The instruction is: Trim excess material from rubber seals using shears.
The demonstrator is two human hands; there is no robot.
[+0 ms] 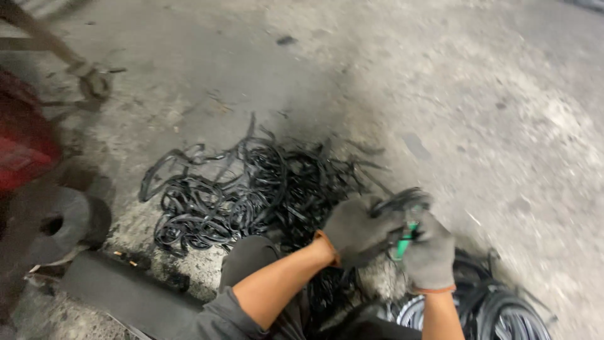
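Both my hands wear grey gloves with orange cuffs. My left hand [353, 230] grips a black rubber ring [402, 200] at its edge. My right hand [430, 254] is closed around a small green-handled tool [404, 242] held against that ring. The two hands sit close together above the concrete floor [478, 113]. A heap of thin black rubber trimmings [251, 189] lies on the floor just left of and beyond my left hand. The tool's tip is hidden between the gloves.
A stack of black rubber rings [497, 311] lies at the lower right under my right forearm. A dark cylindrical block [63, 223] and a long dark slab [126, 289] sit at the lower left. A red object [22, 145] stands at the left edge.
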